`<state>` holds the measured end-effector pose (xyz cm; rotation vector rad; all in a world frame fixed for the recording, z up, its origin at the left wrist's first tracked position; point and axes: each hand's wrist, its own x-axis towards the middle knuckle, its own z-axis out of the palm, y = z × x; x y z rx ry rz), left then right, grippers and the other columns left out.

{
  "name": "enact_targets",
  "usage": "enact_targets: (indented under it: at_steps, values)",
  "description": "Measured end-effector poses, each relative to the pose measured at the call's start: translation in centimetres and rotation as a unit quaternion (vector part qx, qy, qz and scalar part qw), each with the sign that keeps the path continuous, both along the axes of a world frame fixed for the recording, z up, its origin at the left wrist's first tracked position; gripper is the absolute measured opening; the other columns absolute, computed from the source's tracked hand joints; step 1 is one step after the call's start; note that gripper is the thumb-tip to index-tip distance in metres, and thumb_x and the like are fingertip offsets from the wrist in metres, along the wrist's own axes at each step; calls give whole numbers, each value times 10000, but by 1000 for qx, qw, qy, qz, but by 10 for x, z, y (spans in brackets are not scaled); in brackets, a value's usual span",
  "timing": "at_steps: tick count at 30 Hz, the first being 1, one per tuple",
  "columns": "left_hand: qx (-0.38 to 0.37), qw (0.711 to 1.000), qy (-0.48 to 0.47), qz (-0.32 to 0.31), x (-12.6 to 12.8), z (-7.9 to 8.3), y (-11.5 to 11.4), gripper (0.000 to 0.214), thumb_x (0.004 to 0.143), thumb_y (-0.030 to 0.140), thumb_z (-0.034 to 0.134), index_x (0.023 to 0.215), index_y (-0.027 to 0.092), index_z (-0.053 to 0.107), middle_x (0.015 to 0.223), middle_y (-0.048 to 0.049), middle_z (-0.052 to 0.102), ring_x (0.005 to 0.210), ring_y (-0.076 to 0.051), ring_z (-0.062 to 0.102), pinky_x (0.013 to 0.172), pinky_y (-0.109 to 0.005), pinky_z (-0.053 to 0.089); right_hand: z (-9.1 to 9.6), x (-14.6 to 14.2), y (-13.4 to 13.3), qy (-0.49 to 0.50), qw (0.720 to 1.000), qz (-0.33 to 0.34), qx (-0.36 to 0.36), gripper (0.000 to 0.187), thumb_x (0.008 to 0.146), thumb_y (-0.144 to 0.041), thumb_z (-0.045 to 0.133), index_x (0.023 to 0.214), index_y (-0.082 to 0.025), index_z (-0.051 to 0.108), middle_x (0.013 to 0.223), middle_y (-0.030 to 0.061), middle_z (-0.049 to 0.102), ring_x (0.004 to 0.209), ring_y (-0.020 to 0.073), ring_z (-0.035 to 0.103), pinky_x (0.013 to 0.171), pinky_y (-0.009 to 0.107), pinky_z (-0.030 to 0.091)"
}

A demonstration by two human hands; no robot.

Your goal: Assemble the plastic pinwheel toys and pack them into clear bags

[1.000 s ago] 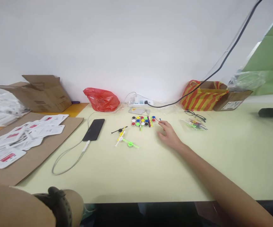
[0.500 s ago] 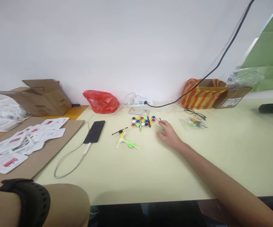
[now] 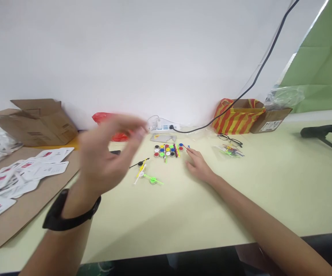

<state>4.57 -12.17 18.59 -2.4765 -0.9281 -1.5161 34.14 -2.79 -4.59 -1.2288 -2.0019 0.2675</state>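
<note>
My left hand (image 3: 105,153), with a black band on its wrist, is raised over the left part of the table. Its fingers and thumb bend toward each other, but motion smears the tips, and I cannot make out anything between them. Low on the table lies my right hand (image 3: 198,165), thumb apart from the stretched fingers. The index fingertip touches or nearly touches a thin red stick (image 3: 185,147). Beside it sits a group of small coloured discs (image 3: 168,153) with a few sticks across them. Nearer me, black, yellow, white and green sticks with round pieces (image 3: 153,180) form a bent row.
A power strip (image 3: 168,127) and a grey card (image 3: 162,138) are at the wall. Eyeglasses (image 3: 231,140) and a bag of coloured sticks (image 3: 230,150) lie right. A striped bag (image 3: 237,117) stands behind. White packets (image 3: 25,176) and a cardboard box (image 3: 45,122) are left.
My left hand has come up from the lower left corner to hover over the table, covering the phone and part of the red bag. The view has shifted slightly; my right hand stays by the red stick.
</note>
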Motion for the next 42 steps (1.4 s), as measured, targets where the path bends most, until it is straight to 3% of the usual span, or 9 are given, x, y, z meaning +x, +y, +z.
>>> enact_targets:
  at_steps: [2, 4, 7, 10, 18, 25, 32, 37, 42]
  values:
    - [-61, 989, 133, -3, -12, -31, 7, 184, 992, 334, 641, 1111, 238, 743, 1101, -40, 757, 1009, -217, 715, 877, -347, 600, 0, -1, 1, -1, 1000, 4, -4, 650, 931, -231, 567, 1571, -166, 474, 1606, 176, 456, 1478, 339, 411, 1217, 569, 366]
    - [-128, 961, 244, 12, -30, -74, 14, 269, 975, 405, 657, 1201, 280, 732, 1335, -82, 697, 1234, -295, 652, 1019, -453, 564, 1, -2, 2, -4, 1000, 0, -8, 659, 918, -229, 579, 1566, -158, 481, 1606, 177, 458, 1476, 343, 409, 1216, 574, 360]
    - [-202, 929, 307, 40, -59, -132, 24, 432, 958, 532, 653, 1342, 336, 681, 1588, -79, 515, 1474, -390, 450, 1145, -586, 462, 3, -4, 3, -10, 1000, -6, -16, 650, 918, -244, 584, 1550, -121, 499, 1590, 187, 479, 1457, 348, 421, 1215, 570, 359]
    - [-242, 921, 300, 62, -78, -162, 34, 401, 979, 574, 600, 1275, 328, 714, 1648, -55, 439, 1542, -397, 346, 1186, -606, 412, 4, -4, 2, -13, 1000, -7, -21, 626, 928, -263, 585, 1531, -107, 523, 1572, 181, 503, 1422, 344, 452, 1213, 551, 364]
    - [-266, 919, 275, 93, -82, -163, 53, 341, 1048, 500, 467, 1132, 288, 721, 1476, -57, 614, 1306, -300, 618, 1090, -500, 514, 4, -5, 3, -22, 999, 4, -33, 621, 924, -257, 613, 1529, -145, 535, 1571, 164, 510, 1403, 346, 473, 1199, 536, 377]
    - [-255, 921, 272, 110, -48, -156, 34, 490, 1022, 567, 505, 1425, 298, 576, 1643, -82, 440, 1424, -333, 520, 1159, -555, 446, 5, -6, 4, 39, 999, -13, -26, 465, 914, -221, 616, 1374, -174, 671, 1434, 146, 639, 1311, 327, 562, 1117, 523, 467]
    - [-168, 921, 325, 132, -47, -168, 51, 340, 1042, 472, 503, 1212, 262, 710, 1621, -86, 471, 1502, -378, 396, 1151, -578, 421, 11, -6, 1, 110, 993, -36, -13, 315, 869, -99, 542, 1049, -210, 774, 1100, 97, 770, 990, 261, 689, 860, 414, 553]
    - [-161, 934, 278, 158, -67, -172, 66, 347, 1050, 373, 486, 1341, 269, 644, 1544, -97, 561, 1425, -354, 499, 1129, -569, 445, 14, -5, -4, 140, 989, -38, 9, 288, 864, -104, 530, 990, -209, 767, 948, 67, 748, 785, 211, 650, 724, 346, 512]
    - [-140, 957, 237, 87, -41, -163, 47, 457, 1031, 291, 524, 1487, 262, 502, 1594, -93, 494, 1450, -296, 473, 1196, -521, 417, 13, -2, 0, 154, 987, -24, 33, 311, 909, -110, 482, 995, -216, 761, 1023, 89, 660, 858, 216, 641, 730, 341, 513]
